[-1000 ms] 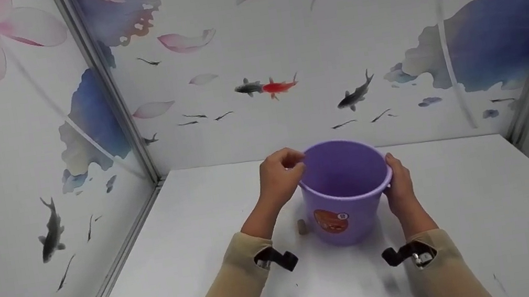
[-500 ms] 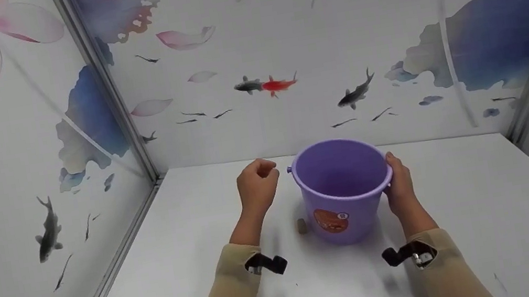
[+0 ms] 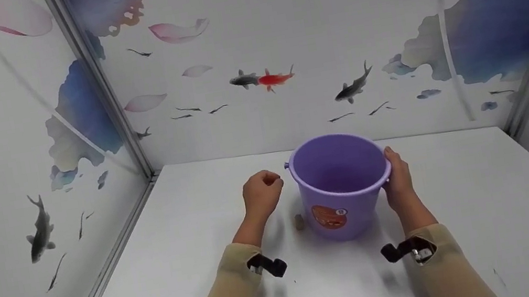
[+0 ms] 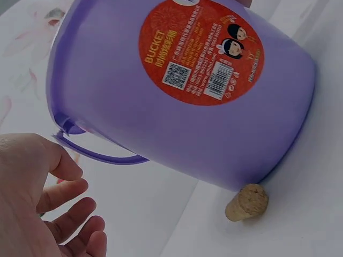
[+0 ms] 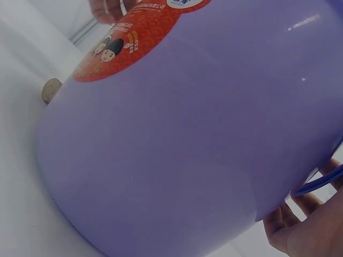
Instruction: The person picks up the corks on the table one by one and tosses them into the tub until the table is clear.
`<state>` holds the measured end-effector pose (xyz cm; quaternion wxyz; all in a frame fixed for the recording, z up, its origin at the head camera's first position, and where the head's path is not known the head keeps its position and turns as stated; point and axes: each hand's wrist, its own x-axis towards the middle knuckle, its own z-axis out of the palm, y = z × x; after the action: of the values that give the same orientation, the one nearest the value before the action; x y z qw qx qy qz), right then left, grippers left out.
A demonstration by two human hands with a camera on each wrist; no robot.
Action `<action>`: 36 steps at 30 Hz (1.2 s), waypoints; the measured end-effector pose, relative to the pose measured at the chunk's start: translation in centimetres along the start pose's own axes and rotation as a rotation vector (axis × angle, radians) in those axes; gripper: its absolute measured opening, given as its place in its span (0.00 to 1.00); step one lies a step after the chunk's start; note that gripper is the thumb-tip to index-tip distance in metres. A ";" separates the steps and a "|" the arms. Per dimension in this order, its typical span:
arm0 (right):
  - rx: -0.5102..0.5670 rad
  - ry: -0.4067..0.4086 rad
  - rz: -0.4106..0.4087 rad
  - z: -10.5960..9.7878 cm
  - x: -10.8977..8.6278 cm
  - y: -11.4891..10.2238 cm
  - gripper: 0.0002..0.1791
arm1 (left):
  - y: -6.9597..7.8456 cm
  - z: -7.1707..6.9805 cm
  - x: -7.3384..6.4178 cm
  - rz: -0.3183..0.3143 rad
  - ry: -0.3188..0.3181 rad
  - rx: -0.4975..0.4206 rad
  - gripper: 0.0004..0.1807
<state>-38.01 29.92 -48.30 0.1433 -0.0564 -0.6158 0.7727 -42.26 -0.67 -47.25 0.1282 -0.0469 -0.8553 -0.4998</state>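
A purple plastic bucket [image 3: 341, 211] with a red label [image 4: 201, 59] stands upright on the white table. At the right of its rim, my right hand [image 3: 398, 177] grips the bucket; in the right wrist view, that hand's fingers [image 5: 308, 203] are partly hidden behind the bucket handle [image 5: 324, 181]. My left hand [image 3: 262, 194] hovers just left of the bucket, apart from it, its fingers loosely curled with nothing in them. A cork stopper [image 4: 247, 202] is on the table near the bucket's base, at its left side.
White panels printed with fish and lotus flowers stand behind the table [image 3: 160, 292] and at both sides. Metal posts [image 3: 98, 84] join the panels at the corners. A small black camera [image 3: 275, 267] sticks out from each sleeve.
My left hand has come away from the bucket's left rim and moved left, then dropped slightly. The right hand keeps its hold on the bucket. The head view has tilted down a little.
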 end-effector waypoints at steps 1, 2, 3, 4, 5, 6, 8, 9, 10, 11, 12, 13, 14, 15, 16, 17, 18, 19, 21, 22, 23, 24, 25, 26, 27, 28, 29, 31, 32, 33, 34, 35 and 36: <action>-0.005 -0.001 0.000 0.0 0.0 0.0 0.25 | -0.2 0.2 0.0 -0.011 -0.008 0.006 0.06; -0.008 -0.001 0.000 0.0 0.0 -0.1 0.26 | -0.4 0.4 0.0 -0.018 -0.017 0.011 0.06; -0.012 -0.005 0.001 0.0 0.1 0.0 0.27 | -0.6 0.5 0.0 -0.021 -0.027 0.017 0.06; -0.014 -0.007 0.001 0.1 0.1 0.0 0.28 | -0.9 0.7 -0.1 -0.023 -0.038 0.022 0.06; -0.015 -0.007 0.002 0.1 0.1 0.0 0.28 | -1.1 0.9 -0.1 -0.027 -0.052 0.025 0.06; -0.016 -0.006 0.004 0.1 0.2 0.0 0.29 | -1.3 1.1 -0.2 -0.029 -0.066 0.027 0.07; -0.018 -0.014 0.007 0.2 0.2 0.1 0.31 | -1.6 1.4 -0.4 -0.030 -0.095 0.028 0.07; -0.020 -0.017 0.010 0.2 0.2 0.1 0.31 | -1.8 1.6 -0.5 -0.031 -0.111 0.029 0.07; -0.020 -0.022 0.013 0.2 0.2 0.1 0.33 | -2.0 1.7 -0.6 -0.027 -0.124 0.034 0.07; -0.020 -0.027 0.015 0.1 0.1 0.1 0.34 | -2.1 1.8 -0.6 -0.022 -0.133 0.040 0.07; -0.020 -0.032 0.016 0.1 0.1 0.1 0.35 | -2.3 1.9 -0.7 -0.014 -0.139 0.046 0.08; -0.022 -0.039 0.016 0.1 0.0 0.1 0.36 | -2.4 2.0 -0.7 -0.008 -0.144 0.052 0.08; -0.025 -0.043 0.019 0.1 0.0 0.0 0.37 | -2.5 2.1 -0.7 -0.001 -0.145 0.060 0.08; -0.028 -0.043 0.019 0.1 -0.1 0.0 0.37 | -2.6 2.2 -0.7 0.001 -0.146 0.066 0.08; -0.030 -0.043 0.017 0.1 -0.1 -0.1 0.37 | -2.8 2.2 -0.7 0.003 -0.145 0.073 0.08; -0.037 -0.039 0.013 0.1 -0.1 -0.1 0.36 | -2.9 2.3 -0.7 -0.003 -0.145 0.075 0.08; -0.042 -0.036 0.010 0.1 0.0 -0.1 0.36 | -3.0 2.3 -0.7 -0.010 -0.146 0.078 0.07; -0.049 -0.034 0.007 0.1 0.0 -0.1 0.35 | -3.1 2.4 -0.6 -0.018 -0.148 0.081 0.07; -0.052 -0.023 -0.004 0.1 0.0 -0.2 0.33 | -3.3 2.5 -0.5 -0.038 -0.157 0.087 0.06; -0.052 -0.019 -0.006 0.1 0.0 -0.2 0.32 | -3.5 2.6 -0.6 -0.047 -0.161 0.090 0.06; -0.053 -0.018 -0.007 0.1 0.0 -0.2 0.32 | -3.6 2.7 -0.6 -0.053 -0.166 0.092 0.06; -0.052 -0.015 -0.007 0.1 0.0 -0.2 0.31 | -3.7 2.8 -0.6 -0.059 -0.172 0.093 0.06; -0.050 -0.011 -0.007 0.1 0.0 -0.2 0.30 | -3.8 2.9 -0.6 -0.062 -0.176 0.094 0.05; -0.049 -0.005 -0.007 0.1 0.0 -0.1 0.30 | -3.9 2.9 -0.6 -0.063 -0.180 0.094 0.05; -0.047 -0.004 -0.007 0.1 0.0 -0.1 0.29 | -4.0 3.0 -0.6 -0.062 -0.184 0.094 0.05; -0.048 -0.005 -0.005 0.1 0.0 -0.1 0.29 | -4.0 3.0 -0.6 -0.061 -0.192 0.098 0.05; -0.048 -0.009 -0.005 0.1 0.0 -0.1 0.29 | -4.1 3.0 -0.7 -0.062 -0.201 0.100 0.05; -0.044 -0.011 -0.005 0.1 0.0 -0.1 0.28 | -4.1 3.1 -0.7 -0.061 -0.226 0.112 0.05; -0.042 -0.011 -0.004 0.1 0.0 -0.1 0.27 | -4.1 3.1 -0.8 -0.061 -0.240 0.119 0.06; -0.036 -0.012 -0.003 0.1 0.0 -0.1 0.27 | -4.1 3.1 -0.8 -0.063 -0.254 0.125 0.06; -0.032 -0.012 0.000 0.0 0.0 -0.2 0.27 | -4.1 3.1 -0.9 -0.065 -0.267 0.132 0.06; -0.030 -0.014 0.001 0.0 0.0 -0.2 0.27 | -4.0 3.2 -0.9 -0.068 -0.278 0.138 0.06; -0.028 -0.013 0.002 0.0 0.0 -0.2 0.27 | -4.0 3.2 -0.9 -0.070 -0.287 0.145 0.06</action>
<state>-37.99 29.94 -48.13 0.1377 -0.0542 -0.6274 0.7645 -42.73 0.15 -52.32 -0.0096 -0.0787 -0.8998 -0.4291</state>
